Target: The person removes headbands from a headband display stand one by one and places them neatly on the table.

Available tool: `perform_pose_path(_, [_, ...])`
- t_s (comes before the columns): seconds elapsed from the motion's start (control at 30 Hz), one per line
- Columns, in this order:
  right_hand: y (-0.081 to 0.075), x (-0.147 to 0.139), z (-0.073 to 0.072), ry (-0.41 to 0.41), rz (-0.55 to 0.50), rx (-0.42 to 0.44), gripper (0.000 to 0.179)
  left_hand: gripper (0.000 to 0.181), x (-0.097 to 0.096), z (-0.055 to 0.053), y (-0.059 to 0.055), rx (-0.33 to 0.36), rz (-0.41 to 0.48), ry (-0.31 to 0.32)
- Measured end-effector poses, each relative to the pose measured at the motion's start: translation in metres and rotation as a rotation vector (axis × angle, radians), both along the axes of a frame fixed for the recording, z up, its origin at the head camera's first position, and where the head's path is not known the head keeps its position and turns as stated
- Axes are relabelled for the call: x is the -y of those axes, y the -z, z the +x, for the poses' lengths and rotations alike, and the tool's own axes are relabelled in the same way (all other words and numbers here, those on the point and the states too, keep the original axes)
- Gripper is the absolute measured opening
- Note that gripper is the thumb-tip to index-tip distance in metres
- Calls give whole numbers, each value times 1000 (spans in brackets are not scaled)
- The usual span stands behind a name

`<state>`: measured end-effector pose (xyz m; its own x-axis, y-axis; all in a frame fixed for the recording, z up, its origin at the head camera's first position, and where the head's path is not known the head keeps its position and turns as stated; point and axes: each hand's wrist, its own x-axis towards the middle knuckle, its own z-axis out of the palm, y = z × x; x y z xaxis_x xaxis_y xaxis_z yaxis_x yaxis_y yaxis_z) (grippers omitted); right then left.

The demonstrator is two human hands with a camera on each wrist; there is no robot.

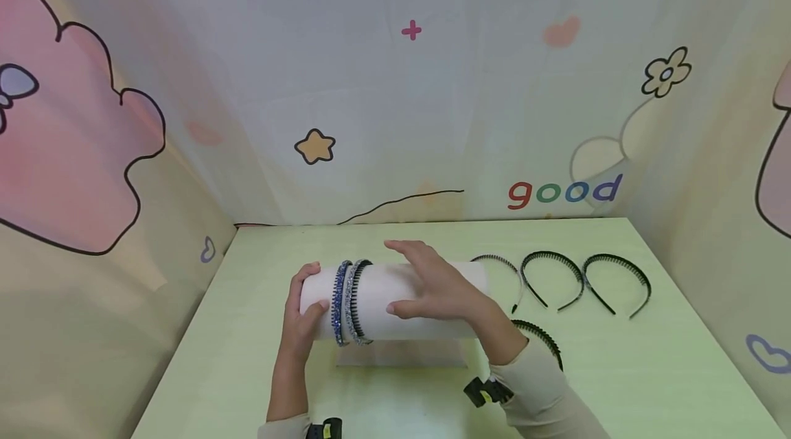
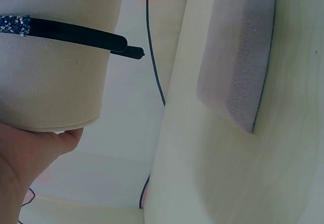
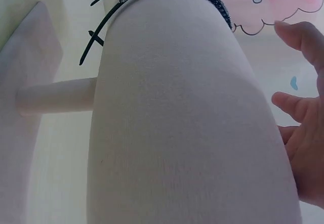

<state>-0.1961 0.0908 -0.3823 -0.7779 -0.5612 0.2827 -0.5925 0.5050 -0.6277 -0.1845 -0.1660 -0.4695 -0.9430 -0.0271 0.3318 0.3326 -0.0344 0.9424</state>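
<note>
A white cylindrical headband stand (image 1: 395, 301) lies level on its post over a flat base (image 1: 402, 354). My left hand (image 1: 301, 315) grips its left end, thumb at the front and fingers over the top. Close to that hand, a blue glitter headband (image 1: 338, 301) and a silver glitter headband (image 1: 350, 305) sit side by side around the cylinder. Their dark tips (image 2: 132, 52) stick out below it in the left wrist view. Over the cylinder's right half hovers my right hand (image 1: 435, 284), fingers spread and thumb apart, holding nothing. Its fingers (image 3: 298, 107) show beside the cylinder in the right wrist view.
Right of the stand, two dark toothed headbands (image 1: 552, 255) (image 1: 620, 260) lie on the pale green table (image 1: 667, 370). A thinner headband (image 1: 497, 258) is partly behind the cylinder. Another dark headband (image 1: 539, 332) is partly covered by my right forearm. Printed curtains surround the table.
</note>
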Motion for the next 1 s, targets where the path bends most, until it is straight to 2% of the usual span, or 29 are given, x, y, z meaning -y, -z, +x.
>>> perform_pose_path(0.17, [-4, 13, -4, 15, 168, -21, 82, 51, -1, 0, -1, 6, -1, -11])
perform_pose_path(0.37, [-7, 29, -6, 0, 255, -45, 81, 51, 0, 1, 2, 7, 1, -16])
perform_pose_path(0.53, [-3, 47, -11, 31, 364, -118, 88, 52, 0, -1, 3, -12, 1, -12])
perform_pose_path(0.63, [3, 57, -13, 75, 487, -161, 98, 52, 1, -2, 3, -22, 3, -9])
perform_pose_path(0.77, [8, 66, -13, 137, 618, -163, 112, 52, 2, -1, 3, -26, -2, -7])
perform_pose_path(1.0, [10, 68, -11, 176, 651, -178, 114, 52, 2, -1, 5, -47, -10, 0])
